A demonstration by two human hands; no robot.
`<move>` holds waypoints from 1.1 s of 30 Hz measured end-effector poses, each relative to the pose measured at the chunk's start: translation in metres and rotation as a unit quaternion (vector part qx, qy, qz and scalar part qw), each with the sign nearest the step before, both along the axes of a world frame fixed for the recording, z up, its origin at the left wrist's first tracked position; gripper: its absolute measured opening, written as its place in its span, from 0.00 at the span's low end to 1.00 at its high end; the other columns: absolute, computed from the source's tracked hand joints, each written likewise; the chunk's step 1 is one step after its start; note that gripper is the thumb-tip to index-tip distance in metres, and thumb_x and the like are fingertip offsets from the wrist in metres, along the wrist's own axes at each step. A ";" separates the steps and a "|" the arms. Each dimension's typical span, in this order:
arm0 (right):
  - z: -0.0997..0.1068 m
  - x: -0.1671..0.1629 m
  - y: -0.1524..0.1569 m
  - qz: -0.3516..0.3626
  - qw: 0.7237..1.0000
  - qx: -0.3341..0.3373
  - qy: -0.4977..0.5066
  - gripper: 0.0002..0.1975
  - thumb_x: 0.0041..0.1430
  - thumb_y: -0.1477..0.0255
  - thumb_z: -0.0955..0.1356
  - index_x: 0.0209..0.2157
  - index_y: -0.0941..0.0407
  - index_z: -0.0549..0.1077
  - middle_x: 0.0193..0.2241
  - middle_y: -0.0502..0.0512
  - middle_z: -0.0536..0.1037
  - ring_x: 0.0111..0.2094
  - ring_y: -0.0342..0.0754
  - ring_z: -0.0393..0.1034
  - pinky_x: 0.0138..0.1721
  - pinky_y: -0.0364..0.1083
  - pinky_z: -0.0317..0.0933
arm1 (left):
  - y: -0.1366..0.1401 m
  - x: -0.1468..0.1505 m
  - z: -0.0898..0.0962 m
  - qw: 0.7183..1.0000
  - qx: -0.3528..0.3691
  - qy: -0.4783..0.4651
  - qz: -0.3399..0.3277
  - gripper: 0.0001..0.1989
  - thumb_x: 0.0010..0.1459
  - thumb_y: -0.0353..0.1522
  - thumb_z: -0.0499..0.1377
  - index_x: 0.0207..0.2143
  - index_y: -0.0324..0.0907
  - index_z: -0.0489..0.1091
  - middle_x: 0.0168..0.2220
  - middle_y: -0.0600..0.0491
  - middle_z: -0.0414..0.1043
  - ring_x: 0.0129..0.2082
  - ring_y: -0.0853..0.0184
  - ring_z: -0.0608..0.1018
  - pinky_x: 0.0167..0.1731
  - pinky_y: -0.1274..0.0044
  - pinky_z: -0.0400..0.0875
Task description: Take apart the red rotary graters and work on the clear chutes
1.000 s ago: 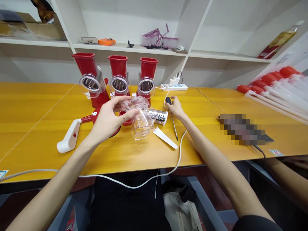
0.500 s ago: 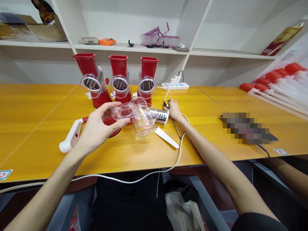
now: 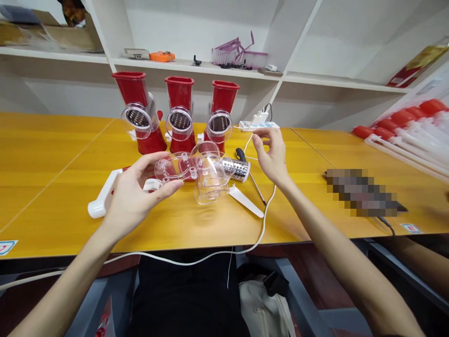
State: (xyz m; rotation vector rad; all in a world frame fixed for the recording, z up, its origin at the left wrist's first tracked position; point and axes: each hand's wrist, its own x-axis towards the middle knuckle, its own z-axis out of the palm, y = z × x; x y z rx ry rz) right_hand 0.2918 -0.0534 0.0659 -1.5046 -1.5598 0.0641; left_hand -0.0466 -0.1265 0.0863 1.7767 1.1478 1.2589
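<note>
My left hand (image 3: 135, 189) grips a clear plastic ring (image 3: 173, 169) with small posts, between thumb and fingers. Right beside that ring, a clear plastic drum housing (image 3: 212, 175) stands on the table; whether the two touch I cannot tell. Behind the housing lies a perforated metal grater drum (image 3: 238, 170). My right hand (image 3: 273, 152) hovers above the table with bent fingers and nothing visible in them. Below it rests a screwdriver (image 3: 240, 154) with a dark handle. In front is a white plastic blade-shaped piece (image 3: 247, 202). A white crank handle (image 3: 105, 194) lies left of my left hand.
Three red rotary graters (image 3: 136, 117) stand along the back. A power strip (image 3: 259, 125) sits behind my right hand, and a white cable (image 3: 263, 224) loops over the front edge. At right lie a dark, blurred flat object (image 3: 365, 193) and red-capped white parts (image 3: 403, 117).
My right hand has let go of the screwdriver and lifted up and to the right. My left hand has shifted the clear ring slightly left and down. A white part now shows behind its fingers.
</note>
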 end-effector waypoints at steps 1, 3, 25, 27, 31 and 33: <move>0.012 -0.008 -0.014 0.073 0.997 0.031 -0.019 0.33 0.65 0.45 0.59 0.52 0.60 0.69 0.53 0.59 0.66 0.53 0.33 0.64 0.57 0.38 0.66 | -0.004 -0.003 -0.005 1.000 -0.005 0.000 -0.001 0.33 0.50 0.47 0.73 0.56 0.45 0.73 0.56 0.49 0.78 0.55 0.55 0.79 0.61 0.63 0.73; 0.031 -0.026 -0.037 0.180 0.980 0.036 -0.079 0.35 0.59 0.42 0.64 0.53 0.57 0.71 0.55 0.57 0.66 0.57 0.34 0.63 0.60 0.39 0.67 | -0.012 -0.009 -0.015 1.000 -0.016 0.015 0.009 0.32 0.51 0.47 0.72 0.56 0.47 0.73 0.55 0.51 0.77 0.57 0.55 0.78 0.63 0.63 0.71; 0.064 -0.034 -0.082 0.257 0.954 0.063 -0.140 0.22 0.59 0.57 0.70 0.30 0.65 0.74 0.56 0.53 0.67 0.59 0.36 0.67 0.67 0.46 0.70 | -0.026 -0.007 -0.047 0.994 -0.098 0.045 -0.004 0.36 0.48 0.50 0.71 0.57 0.46 0.72 0.58 0.47 0.75 0.61 0.50 0.74 0.67 0.54 0.62; 0.076 -0.015 -0.089 0.221 0.964 0.060 -0.139 0.23 0.58 0.57 0.71 0.30 0.66 0.73 0.56 0.53 0.67 0.57 0.36 0.69 0.66 0.45 0.70 | -0.026 -0.002 -0.048 0.993 -0.102 0.053 -0.006 0.36 0.48 0.50 0.71 0.57 0.46 0.71 0.58 0.47 0.75 0.60 0.50 0.74 0.66 0.54 0.63; 0.084 0.029 -0.095 0.114 0.982 0.044 -0.141 0.25 0.56 0.54 0.72 0.32 0.65 0.73 0.58 0.53 0.66 0.57 0.36 0.69 0.60 0.41 0.73 | -0.023 0.012 -0.054 0.992 -0.102 0.067 -0.020 0.37 0.47 0.51 0.70 0.56 0.44 0.71 0.55 0.45 0.75 0.58 0.50 0.76 0.63 0.55 0.65; 0.077 0.049 -0.094 0.079 0.988 0.036 -0.131 0.27 0.55 0.51 0.72 0.32 0.65 0.74 0.57 0.55 0.66 0.58 0.36 0.67 0.56 0.39 0.74 | -0.020 0.019 -0.056 0.992 -0.101 0.070 -0.031 0.37 0.47 0.51 0.70 0.55 0.43 0.71 0.54 0.45 0.75 0.57 0.51 0.76 0.63 0.56 0.66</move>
